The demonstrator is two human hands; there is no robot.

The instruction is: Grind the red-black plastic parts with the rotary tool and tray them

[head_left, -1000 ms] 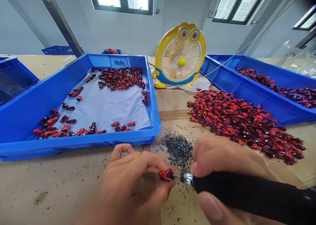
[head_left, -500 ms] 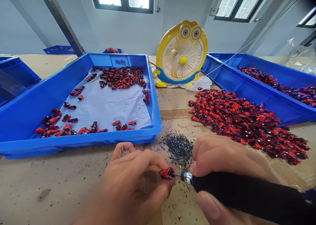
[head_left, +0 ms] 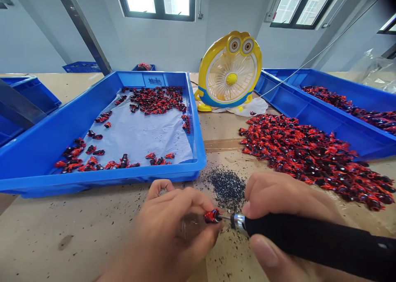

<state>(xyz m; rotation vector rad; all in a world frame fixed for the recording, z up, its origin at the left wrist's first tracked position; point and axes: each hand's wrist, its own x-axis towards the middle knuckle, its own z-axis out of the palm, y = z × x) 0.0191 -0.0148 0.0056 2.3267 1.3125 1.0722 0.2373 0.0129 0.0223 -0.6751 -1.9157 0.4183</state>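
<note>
Between the thumb and fingers of my left hand (head_left: 176, 228) is a small red-and-black part (head_left: 212, 216), held low over the table. My right hand (head_left: 284, 199) is wrapped round a thick black handheld rotary tool (head_left: 309, 236) with a silver collar. The tool's thin metal bit points left and meets the right end of the part; how deep it sits I cannot tell. Black shavings (head_left: 227, 187) lie heaped on the table just beyond the two hands.
A blue tray (head_left: 202, 150) with a white sheet and scattered red-and-black parts stands at the left. A large pile of such parts (head_left: 309, 158) lies at the right, beside another blue tray (head_left: 349, 144). A yellow fan (head_left: 230, 79) stands at the back.
The whole view has shifted slightly, so the trays and fan appear a little lower and further right. Both hands keep their hold on the part and the tool.
</note>
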